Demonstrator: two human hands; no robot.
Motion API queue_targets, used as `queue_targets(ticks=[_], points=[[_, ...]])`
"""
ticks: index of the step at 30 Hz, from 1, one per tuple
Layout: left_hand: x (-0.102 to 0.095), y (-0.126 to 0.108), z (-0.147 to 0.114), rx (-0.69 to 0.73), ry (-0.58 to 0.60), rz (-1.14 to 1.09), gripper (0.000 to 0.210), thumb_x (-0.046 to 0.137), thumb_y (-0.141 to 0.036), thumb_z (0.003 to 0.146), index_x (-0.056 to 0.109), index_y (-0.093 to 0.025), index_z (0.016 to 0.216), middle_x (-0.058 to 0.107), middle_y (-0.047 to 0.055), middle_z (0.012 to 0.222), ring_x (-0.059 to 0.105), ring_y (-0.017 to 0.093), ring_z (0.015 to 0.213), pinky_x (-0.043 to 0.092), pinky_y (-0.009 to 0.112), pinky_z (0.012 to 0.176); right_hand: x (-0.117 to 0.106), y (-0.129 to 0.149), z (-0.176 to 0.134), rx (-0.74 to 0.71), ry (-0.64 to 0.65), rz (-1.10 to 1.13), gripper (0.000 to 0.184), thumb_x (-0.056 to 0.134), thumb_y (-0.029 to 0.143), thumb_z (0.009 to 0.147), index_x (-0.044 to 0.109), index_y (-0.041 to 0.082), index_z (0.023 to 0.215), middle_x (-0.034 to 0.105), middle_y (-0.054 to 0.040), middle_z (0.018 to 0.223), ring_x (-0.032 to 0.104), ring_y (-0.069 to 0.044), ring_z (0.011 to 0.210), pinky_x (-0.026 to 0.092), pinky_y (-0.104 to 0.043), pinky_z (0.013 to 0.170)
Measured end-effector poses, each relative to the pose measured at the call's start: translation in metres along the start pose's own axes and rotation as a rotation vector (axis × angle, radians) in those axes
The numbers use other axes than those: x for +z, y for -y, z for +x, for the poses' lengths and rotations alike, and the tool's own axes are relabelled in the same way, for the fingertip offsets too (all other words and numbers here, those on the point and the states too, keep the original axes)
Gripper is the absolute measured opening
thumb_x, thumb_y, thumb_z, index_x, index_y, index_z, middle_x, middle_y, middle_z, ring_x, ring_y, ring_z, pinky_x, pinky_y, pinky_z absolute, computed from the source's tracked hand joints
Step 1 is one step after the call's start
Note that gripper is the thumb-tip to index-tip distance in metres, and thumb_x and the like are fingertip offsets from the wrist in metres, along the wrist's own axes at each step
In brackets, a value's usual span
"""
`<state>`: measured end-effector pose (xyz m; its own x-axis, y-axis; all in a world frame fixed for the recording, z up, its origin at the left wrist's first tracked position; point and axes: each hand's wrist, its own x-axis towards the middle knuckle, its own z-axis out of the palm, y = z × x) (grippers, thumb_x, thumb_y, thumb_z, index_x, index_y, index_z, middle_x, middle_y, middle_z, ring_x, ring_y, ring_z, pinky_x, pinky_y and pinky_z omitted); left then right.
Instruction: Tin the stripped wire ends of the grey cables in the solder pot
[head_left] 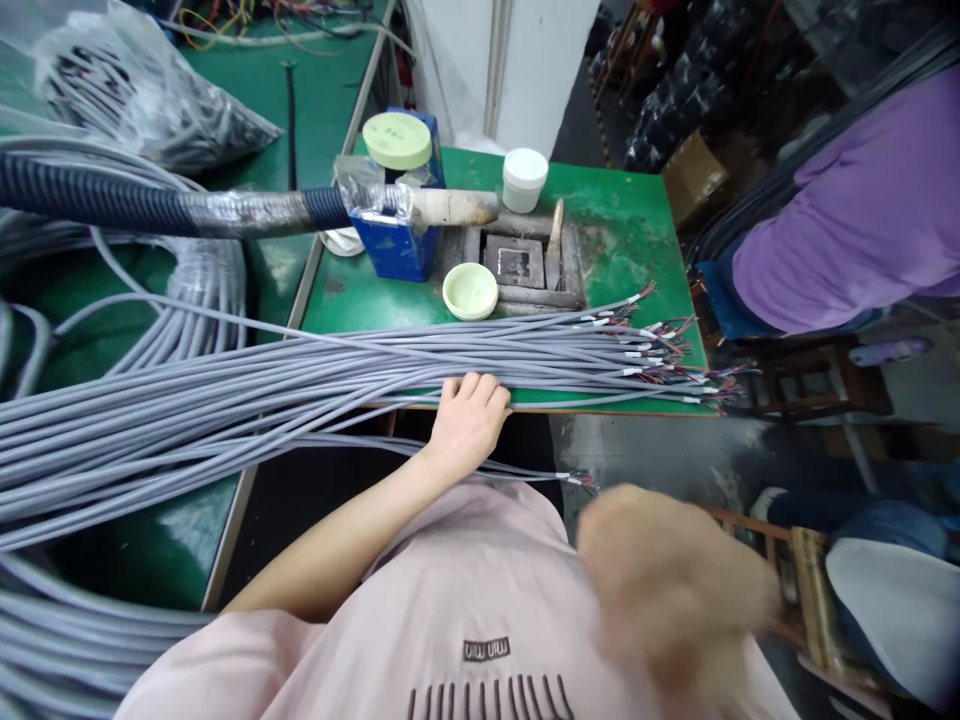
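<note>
A long bundle of grey multi-core cables (360,365) runs from the left across the green tables. White collars and thin, mostly reddish wire ends (664,350) show at its right end. My left hand (471,415) is at the near table edge, its fingers curled over the nearest cables of the bundle. Below that wrist, a few separate grey cables (525,472) hang past the edge, with bare coloured wires at their tips. My right hand (675,580) is raised in front of my chest at the right, smeared by motion. Its fingers and anything in them cannot be made out.
A square metal pot (516,262) is set in the table, a flat-bladed tool (556,245) beside it. Around it are a small pale bowl (470,291), a white lidded tub (524,180), a blue box (397,245) and a duct hose (262,212). A person in purple (847,210) is at right.
</note>
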<state>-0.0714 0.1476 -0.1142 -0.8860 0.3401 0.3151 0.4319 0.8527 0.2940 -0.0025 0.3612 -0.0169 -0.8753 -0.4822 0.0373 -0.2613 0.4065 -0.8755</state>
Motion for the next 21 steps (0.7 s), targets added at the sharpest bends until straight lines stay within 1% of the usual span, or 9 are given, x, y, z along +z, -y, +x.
queue_targets(ticks=[2, 4, 6, 8, 11, 13, 15, 17, 21], points=[[-0.006, 0.002, 0.005, -0.002, 0.028, -0.091, 0.010, 0.050, -0.022, 0.092, 0.058, -0.016, 0.091, 0.061, 0.010, 0.088, 0.053, 0.025, 0.087, 0.034, 0.038, 0.074, 0.014, -0.024, 0.023, 0.113, 0.353, 0.229, 0.033, 0.058, 0.057, 0.084, 0.073, 0.027, 0.079, 0.064, 0.0000, 0.059, 0.063, -0.014, 0.052, 0.053, -0.027, 0.057], [-0.014, 0.005, 0.008, -0.007, 0.043, -0.248, 0.010, 0.048, -0.022, 0.093, 0.055, -0.016, 0.091, 0.060, 0.007, 0.085, 0.054, 0.021, 0.081, 0.037, 0.035, 0.071, 0.027, -0.053, 0.040, 0.379, 0.385, 0.517, 0.035, 0.058, 0.053, 0.085, 0.068, 0.021, 0.093, 0.069, -0.0021, 0.068, 0.061, -0.013, 0.046, 0.049, -0.025, 0.045], [-0.022, 0.006, 0.010, 0.009, 0.081, -0.422, 0.011, 0.047, -0.025, 0.094, 0.054, -0.017, 0.091, 0.059, 0.005, 0.084, 0.055, 0.018, 0.077, 0.040, 0.031, 0.069, 0.031, -0.076, 0.052, 0.463, 0.109, 0.790, 0.039, 0.065, 0.050, 0.080, 0.061, 0.022, 0.106, 0.072, -0.0037, 0.087, 0.063, -0.013, 0.049, 0.049, -0.024, 0.043], [-0.027, 0.006, 0.012, 0.018, 0.151, -0.547, 0.017, 0.044, -0.029, 0.095, 0.056, -0.018, 0.091, 0.061, 0.005, 0.086, 0.057, 0.017, 0.078, 0.043, 0.029, 0.070, 0.022, -0.090, 0.059, 0.372, -0.286, 0.977, 0.038, 0.068, 0.049, 0.077, 0.059, 0.023, 0.105, 0.071, -0.0030, 0.096, 0.065, -0.012, 0.056, 0.049, -0.022, 0.043], [-0.022, 0.005, 0.016, -0.084, 0.214, -0.650, 0.025, 0.040, -0.031, 0.096, 0.058, -0.018, 0.109, 0.066, 0.007, 0.097, 0.062, 0.018, 0.087, 0.046, 0.031, 0.079, -0.009, -0.088, 0.064, 0.160, -0.776, 1.030, 0.027, 0.070, 0.044, 0.078, 0.058, 0.022, 0.090, 0.069, 0.0018, 0.084, 0.059, -0.008, 0.054, 0.047, -0.018, 0.046], [-0.015, 0.007, 0.019, -0.188, 0.219, -0.756, 0.038, 0.041, -0.035, 0.096, 0.049, -0.018, 0.129, 0.067, 0.008, 0.104, 0.063, 0.019, 0.090, 0.048, 0.032, 0.082, -0.027, -0.078, 0.062, 0.009, -0.965, 0.917, 0.024, 0.066, 0.043, 0.081, 0.058, 0.021, 0.086, 0.065, 0.0039, 0.075, 0.054, -0.006, 0.047, 0.044, -0.018, 0.045], [-0.009, 0.010, 0.022, -0.273, 0.219, -0.899, 0.050, 0.044, -0.039, 0.094, 0.040, -0.016, 0.139, 0.065, 0.010, 0.110, 0.065, 0.018, 0.086, 0.049, 0.032, 0.079, -0.035, -0.064, 0.056, -0.142, -1.024, 0.697, 0.022, 0.059, 0.044, 0.088, 0.061, 0.021, 0.089, 0.060, 0.0054, 0.063, 0.046, -0.007, 0.041, 0.040, -0.020, 0.042], [-0.009, 0.012, 0.024, -0.314, 0.211, -1.035, 0.054, 0.052, -0.042, 0.090, 0.044, -0.015, 0.137, 0.063, 0.012, 0.116, 0.065, 0.018, 0.087, 0.050, 0.031, 0.078, -0.031, -0.051, 0.048, -0.180, -0.864, 0.421, 0.024, 0.053, 0.041, 0.093, 0.065, 0.020, 0.094, 0.052, 0.0064, 0.052, 0.042, -0.008, 0.037, 0.037, -0.021, 0.042], [-0.023, 0.008, 0.024, -0.280, 0.198, -1.355, 0.044, 0.068, -0.044, 0.079, 0.066, -0.016, 0.114, 0.067, 0.009, 0.099, 0.061, 0.017, 0.084, 0.050, 0.027, 0.074, -0.008, -0.039, 0.040, 0.051, -0.094, -0.037, 0.026, 0.047, 0.031, 0.096, 0.066, 0.017, 0.106, 0.055, 0.0037, 0.053, 0.050, -0.010, 0.045, 0.038, -0.022, 0.048]])
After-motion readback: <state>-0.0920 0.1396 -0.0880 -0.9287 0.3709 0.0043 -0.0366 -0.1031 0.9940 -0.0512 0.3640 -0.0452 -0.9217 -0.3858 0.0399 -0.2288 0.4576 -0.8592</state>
